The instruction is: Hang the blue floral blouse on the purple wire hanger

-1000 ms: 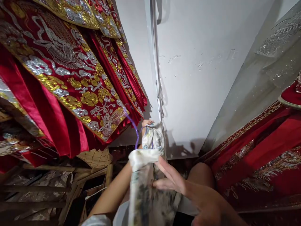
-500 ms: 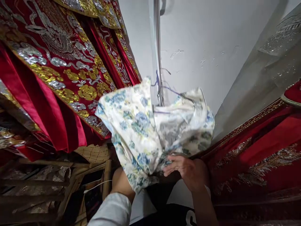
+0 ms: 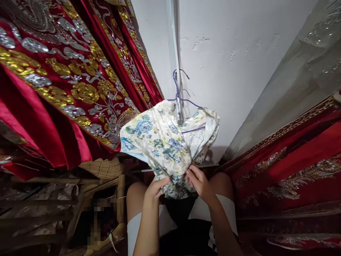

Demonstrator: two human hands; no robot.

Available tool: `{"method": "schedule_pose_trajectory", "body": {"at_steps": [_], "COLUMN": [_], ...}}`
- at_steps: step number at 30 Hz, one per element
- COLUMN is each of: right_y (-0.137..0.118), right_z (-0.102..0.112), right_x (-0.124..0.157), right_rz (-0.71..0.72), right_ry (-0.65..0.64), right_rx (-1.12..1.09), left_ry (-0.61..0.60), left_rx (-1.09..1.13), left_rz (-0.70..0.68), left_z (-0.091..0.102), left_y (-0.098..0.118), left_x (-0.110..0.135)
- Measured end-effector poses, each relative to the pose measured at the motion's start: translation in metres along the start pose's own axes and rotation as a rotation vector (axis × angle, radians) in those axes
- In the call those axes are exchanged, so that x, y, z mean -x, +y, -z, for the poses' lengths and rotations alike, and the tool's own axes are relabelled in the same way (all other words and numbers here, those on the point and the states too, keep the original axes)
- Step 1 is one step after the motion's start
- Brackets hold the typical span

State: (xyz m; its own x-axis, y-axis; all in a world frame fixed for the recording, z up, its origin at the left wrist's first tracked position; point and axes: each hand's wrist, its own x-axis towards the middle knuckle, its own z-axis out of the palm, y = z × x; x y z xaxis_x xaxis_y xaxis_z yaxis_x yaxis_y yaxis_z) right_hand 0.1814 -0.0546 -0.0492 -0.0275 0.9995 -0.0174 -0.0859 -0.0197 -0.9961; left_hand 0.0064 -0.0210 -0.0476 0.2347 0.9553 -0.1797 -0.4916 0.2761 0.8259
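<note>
A white blouse with blue and green flowers (image 3: pixel 167 145) hangs on a thin purple wire hanger (image 3: pixel 190 102) in front of me. Its neckline lies open, and the lower part is gathered together. My left hand (image 3: pixel 157 186) grips the gathered cloth at the lower left, thumb on top. On the other side, my right hand (image 3: pixel 196 180) pinches the fabric near the bottom of the neckline. Folds of cloth hide some of the fingertips of both hands. The hanger's hook stands up beside a white vertical strip on the wall.
Red embroidered cloth with gold and silver sequins (image 3: pixel 85 93) hangs at the left. More beaded red fabric (image 3: pixel 298 177) is at the right, below clear plastic sheeting (image 3: pixel 287 89). A wooden frame or chair (image 3: pixel 121 199) stands at the lower left. The white wall (image 3: pixel 213 71) is behind.
The blouse has come lower and settled, its hanger now plainly visible. My left hand has come out from behind the cloth to its lower edge. My right hand has closed on the fabric.
</note>
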Motion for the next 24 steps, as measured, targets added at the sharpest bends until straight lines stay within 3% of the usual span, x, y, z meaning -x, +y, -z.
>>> {"method": "schedule_pose_trajectory", "body": {"at_steps": [4, 9, 11, 14, 17, 18, 19, 20, 23, 24], "right_y": [0.002, -0.008, -0.01, -0.009, -0.006, -0.006, -0.006, -0.008, -0.014, -0.017], "right_z": [-0.013, -0.017, -0.017, -0.016, -0.015, -0.015, -0.016, -0.016, -0.017, -0.016], "right_x": [-0.004, 0.002, 0.004, 0.006, 0.005, 0.004, 0.003, 0.001, -0.006, -0.009], "right_rz": [0.044, 0.07, 0.069, 0.077, 0.046, 0.026, 0.005, -0.014, -0.038, -0.041], "right_ry": [0.066, -0.012, 0.025, 0.112, 0.159, 0.167, 0.165, 0.15, 0.015, -0.046], "right_rx": [-0.042, -0.04, -0.029, -0.027, -0.062, -0.067, -0.062, -0.049, 0.03, 0.06], "left_ry": [0.076, 0.088, 0.114, 0.286, 0.638, 0.706, 0.693, 0.592, 0.096, 0.022], "left_rx": [-0.084, -0.053, -0.079, -0.19, -0.308, -0.353, -0.411, -0.484, -0.689, -0.725], "left_rz": [-0.02, -0.016, -0.054, -0.262, -0.658, -0.759, -0.809, -0.803, -0.604, -0.559], "left_z": [0.002, -0.002, 0.004, 0.026, 0.046, 0.048, 0.047, 0.042, 0.015, 0.005], "left_y": [0.02, 0.012, 0.01, 0.01, 0.004, 0.0, -0.005, -0.011, -0.031, -0.038], "left_x": [0.011, 0.013, 0.005, -0.014, -0.028, -0.029, -0.029, -0.027, -0.018, -0.016]}}
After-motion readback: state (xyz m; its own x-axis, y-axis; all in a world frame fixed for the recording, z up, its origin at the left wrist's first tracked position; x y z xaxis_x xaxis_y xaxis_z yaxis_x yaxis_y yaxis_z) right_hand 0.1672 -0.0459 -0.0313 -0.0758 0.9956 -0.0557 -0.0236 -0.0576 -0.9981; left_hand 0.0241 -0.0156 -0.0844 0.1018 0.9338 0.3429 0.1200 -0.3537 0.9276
